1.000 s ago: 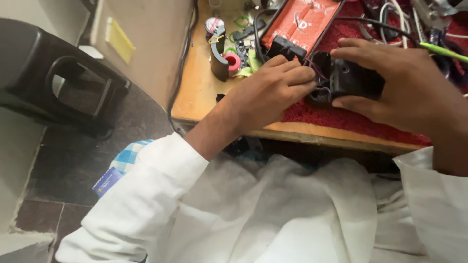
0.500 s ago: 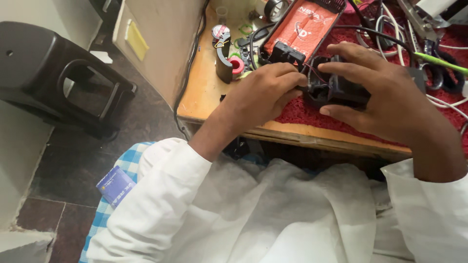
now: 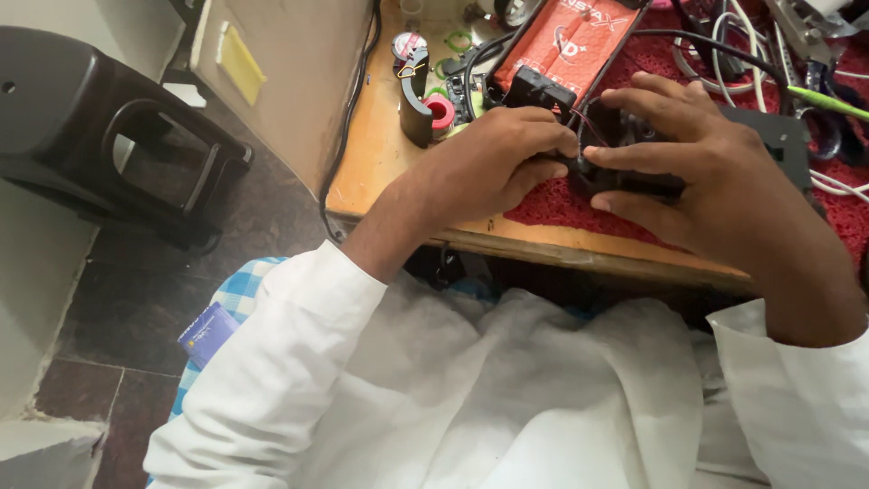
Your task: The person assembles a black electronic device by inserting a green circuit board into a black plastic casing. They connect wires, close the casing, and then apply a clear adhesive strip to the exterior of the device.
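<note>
two hands (image 3: 489,167) (image 3: 715,181) — one black stool (image 3: 109,145)

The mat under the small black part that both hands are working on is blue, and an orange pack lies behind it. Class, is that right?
Not quite. The head view shows a red mat, not blue. Both hands, left and right, hold the black part, and the orange pack lies behind.
</note>
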